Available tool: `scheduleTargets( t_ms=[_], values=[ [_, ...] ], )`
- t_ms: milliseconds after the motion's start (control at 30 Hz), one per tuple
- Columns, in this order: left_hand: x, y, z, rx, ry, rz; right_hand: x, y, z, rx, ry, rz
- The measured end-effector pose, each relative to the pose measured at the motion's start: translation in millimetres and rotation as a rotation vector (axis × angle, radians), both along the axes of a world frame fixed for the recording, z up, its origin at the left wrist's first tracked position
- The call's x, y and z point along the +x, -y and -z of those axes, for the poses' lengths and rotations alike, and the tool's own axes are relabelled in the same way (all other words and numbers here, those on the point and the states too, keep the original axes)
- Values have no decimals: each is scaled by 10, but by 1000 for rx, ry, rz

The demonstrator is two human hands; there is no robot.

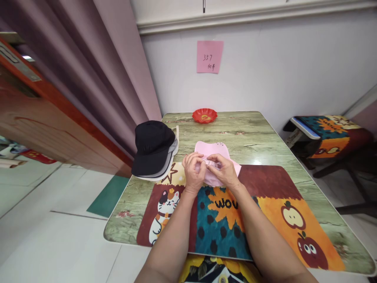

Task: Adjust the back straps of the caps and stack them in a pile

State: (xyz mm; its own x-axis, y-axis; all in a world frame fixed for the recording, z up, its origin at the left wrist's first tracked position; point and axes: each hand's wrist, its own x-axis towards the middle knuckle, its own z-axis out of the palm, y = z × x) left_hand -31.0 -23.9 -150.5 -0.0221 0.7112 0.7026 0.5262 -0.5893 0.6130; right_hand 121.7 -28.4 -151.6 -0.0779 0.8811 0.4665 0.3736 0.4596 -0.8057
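Observation:
A pink cap (211, 148) lies on the table, its brim pointing away from me and its crown over the upper edge of a colourful mat. My left hand (194, 172) pinches the near part of the cap from the left, thumb and fingers pressed together. From the right, my right hand (222, 169) grips the same part, its fingertips almost touching those of the left. The small detail between the fingertips is hidden. To the left of my hands sits a stack of caps with a black cap (153, 147) on top and grey and white ones beneath.
The patterned mat (277, 181) covers the near middle of the green wood-grain table (250, 129). A red scalloped dish (204, 115) stands at the back edge. Beyond is a wall with a pink note (209, 57). A curtain hangs at left; a stool (330, 133) is at right.

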Motion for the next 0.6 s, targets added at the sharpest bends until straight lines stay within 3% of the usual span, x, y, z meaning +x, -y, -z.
scheduleTargets(
  t_ms=[267,467,600],
  values=[
    [-17,-8,15,17,10,-157,34,-8,32,3,116,44],
    [-8,-5,27,29,-80,-298,25,23,-21,84,363,164],
    [6,-6,44,71,-157,-309,48,24,-21,88,404,221]
  ],
)
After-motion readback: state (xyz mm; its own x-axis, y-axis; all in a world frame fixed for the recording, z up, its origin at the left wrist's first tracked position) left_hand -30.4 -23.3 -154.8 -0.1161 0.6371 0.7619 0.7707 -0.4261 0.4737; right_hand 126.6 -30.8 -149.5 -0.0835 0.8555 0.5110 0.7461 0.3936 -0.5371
